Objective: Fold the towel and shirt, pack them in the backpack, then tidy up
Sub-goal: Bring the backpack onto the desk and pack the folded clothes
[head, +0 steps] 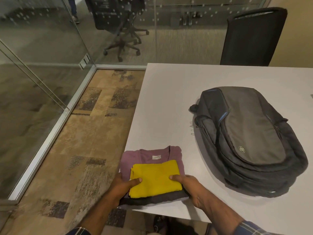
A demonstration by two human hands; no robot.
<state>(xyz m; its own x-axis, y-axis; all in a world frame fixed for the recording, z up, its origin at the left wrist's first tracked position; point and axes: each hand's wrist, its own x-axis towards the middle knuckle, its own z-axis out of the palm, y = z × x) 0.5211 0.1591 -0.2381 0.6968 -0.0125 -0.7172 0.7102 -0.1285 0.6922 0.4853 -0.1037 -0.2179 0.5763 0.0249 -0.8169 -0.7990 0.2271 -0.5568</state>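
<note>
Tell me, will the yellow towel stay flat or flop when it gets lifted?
Probably flop: the yellow towel is soft folded cloth, so its layers may sag or unfold. It looks light. Both hands, left and right, grip it along with the shirt underneath, which should keep it steadier.

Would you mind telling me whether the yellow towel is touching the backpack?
Apart. The head view shows the yellow towel lying on the folded shirt, with bare table between it and the backpack.

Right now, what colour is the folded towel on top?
Bright yellow towel, seen in the head view.

One yellow towel (155, 178), one purple shirt (152, 156), one backpack (250, 139), two chairs (254, 36), two hands (123, 185).
</note>
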